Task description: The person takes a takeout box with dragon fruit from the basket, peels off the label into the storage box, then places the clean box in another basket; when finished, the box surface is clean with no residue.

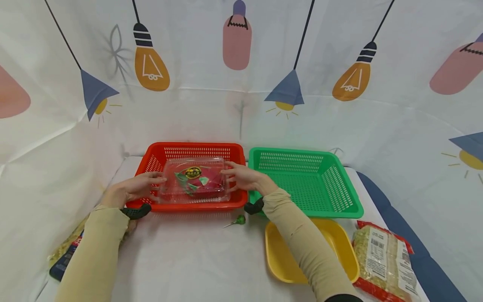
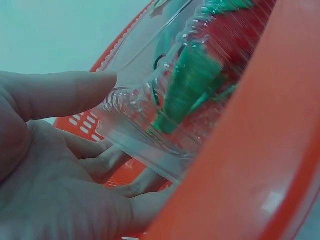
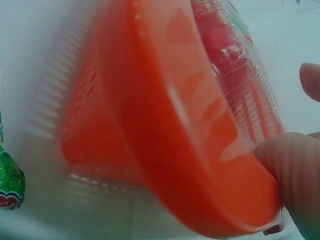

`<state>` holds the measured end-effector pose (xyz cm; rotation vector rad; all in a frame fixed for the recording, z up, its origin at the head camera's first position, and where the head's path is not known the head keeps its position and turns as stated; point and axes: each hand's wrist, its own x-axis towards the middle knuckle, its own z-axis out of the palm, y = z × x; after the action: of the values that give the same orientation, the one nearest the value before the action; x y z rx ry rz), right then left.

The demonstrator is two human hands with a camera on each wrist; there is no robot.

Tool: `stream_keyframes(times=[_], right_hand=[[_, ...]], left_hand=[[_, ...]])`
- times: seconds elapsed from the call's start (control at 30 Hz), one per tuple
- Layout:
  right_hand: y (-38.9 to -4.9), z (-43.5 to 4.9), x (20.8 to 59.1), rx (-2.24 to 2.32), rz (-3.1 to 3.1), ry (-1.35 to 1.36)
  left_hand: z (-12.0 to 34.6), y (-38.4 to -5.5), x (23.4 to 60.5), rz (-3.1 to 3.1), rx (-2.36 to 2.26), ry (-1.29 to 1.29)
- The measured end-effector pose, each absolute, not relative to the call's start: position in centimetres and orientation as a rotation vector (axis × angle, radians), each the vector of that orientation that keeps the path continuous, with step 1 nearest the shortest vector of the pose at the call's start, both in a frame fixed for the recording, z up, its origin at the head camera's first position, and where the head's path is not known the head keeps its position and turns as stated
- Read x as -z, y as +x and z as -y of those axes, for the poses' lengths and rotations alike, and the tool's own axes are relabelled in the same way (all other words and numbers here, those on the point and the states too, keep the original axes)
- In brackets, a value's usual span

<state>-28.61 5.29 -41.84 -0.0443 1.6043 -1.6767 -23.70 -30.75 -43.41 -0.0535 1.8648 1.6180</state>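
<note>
A clear plastic clamshell box (image 1: 177,184) with a dark and gold label lies in the red basket (image 1: 196,206). Red and green contents show through its lid. At the box's left end is my left hand (image 1: 141,185); in the left wrist view its thumb (image 2: 75,92) stands near the edge, and its fingers reach beneath the rim. My right hand (image 1: 245,177) is at the opposite end, fingers spread beside the box. In the right wrist view the basket's rim hides part of the box, and the right thumb (image 3: 295,175) lies close to that rim.
A green basket (image 1: 298,184) stands to the right, with a yellow tray (image 1: 333,235) in front of it. A green-wrapped lollipop (image 1: 240,219) lies on the white table (image 1: 196,260). Bagged goods (image 1: 385,260) sit at far right, and other packages (image 1: 68,253) lie behind my left sleeve.
</note>
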Motion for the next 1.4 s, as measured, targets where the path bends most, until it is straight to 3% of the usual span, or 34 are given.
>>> stream_keyframes(times=[0.7, 1.4], right_hand=[[-28.2, -4.1, 39.7, 1.577, -1.77, 0.105], [-27.0, -4.5, 38.1, 1.584, -1.853, 0.017]], left_hand=[[30.2, -23.5, 42.8, -1.975, -1.621, -0.079], [29.8, -23.1, 40.8, -2.11, -1.582, -0.047]])
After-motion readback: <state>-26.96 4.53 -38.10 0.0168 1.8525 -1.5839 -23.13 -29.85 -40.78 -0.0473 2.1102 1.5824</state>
